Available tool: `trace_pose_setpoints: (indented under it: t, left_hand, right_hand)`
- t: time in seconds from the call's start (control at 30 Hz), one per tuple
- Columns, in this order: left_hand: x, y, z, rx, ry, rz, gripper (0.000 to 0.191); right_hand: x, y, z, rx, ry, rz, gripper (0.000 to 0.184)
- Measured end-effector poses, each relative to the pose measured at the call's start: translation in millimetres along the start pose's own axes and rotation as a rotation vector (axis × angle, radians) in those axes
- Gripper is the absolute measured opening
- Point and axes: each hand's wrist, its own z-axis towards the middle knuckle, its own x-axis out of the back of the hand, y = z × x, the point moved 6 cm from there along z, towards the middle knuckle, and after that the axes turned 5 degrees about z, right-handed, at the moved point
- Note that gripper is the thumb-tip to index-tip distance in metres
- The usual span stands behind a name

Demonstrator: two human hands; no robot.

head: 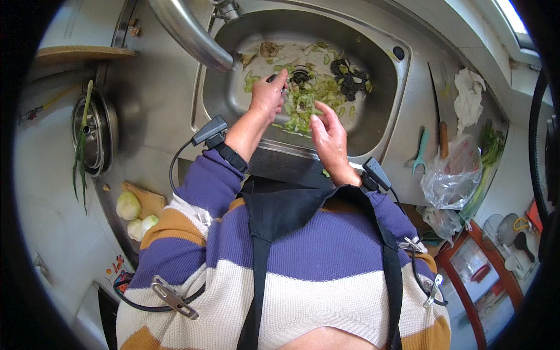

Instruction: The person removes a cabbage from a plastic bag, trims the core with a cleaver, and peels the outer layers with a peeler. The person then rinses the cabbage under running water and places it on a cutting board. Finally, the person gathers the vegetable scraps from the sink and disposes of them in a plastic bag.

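Observation:
A stainless-steel sink (372, 131) lies before me, its floor strewn with pale green vegetable peelings (328, 89) around the drain (300, 75). My left hand (267, 95) is over the sink's left half, fingers curled around a small dark object (272, 78). Most of that object is hidden, so its kind is unclear. Over the near right part of the basin, my right hand (329, 133) has thumb and forefinger spread, close to some peelings. A heap of dark wet scraps (350, 81) sits to the basin's right. Brownish scraps (270, 49) lie at its far side.
The faucet spout (192, 37) reaches over the basin's left rim. Rightward lie a cleaver (441, 109), a green peeler (421, 151), a plastic bag (455, 175) and leafy stalks (490, 144). Leftward are pale round vegetables (128, 205), a wooden board (148, 199) and metal basins (111, 131).

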Motion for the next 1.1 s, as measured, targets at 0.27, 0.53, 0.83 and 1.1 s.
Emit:
trace_pose_setpoints:
  t: [0.27,0.53,0.83,1.1]
  left_hand:
    - [-53,21,-38,-0.674,-0.122,0.502,0.038]
    - [-61,12,-67,-0.518,-0.3,-0.25,0.016]
    - [-51,17,-80,-0.613,-0.07,0.224,0.036]
    - [-29,17,-82,-0.098,-0.492,-0.433,0.06]
  right_hand:
    - [-27,-65,29,0.554,-0.045,-0.174,0.061]
    - [-19,-84,1,0.69,0.039,-0.018,0.017]
    - [-23,-73,8,0.66,-0.06,-0.056,0.018]
    - [-8,-22,23,-0.262,-0.327,0.804,0.088]
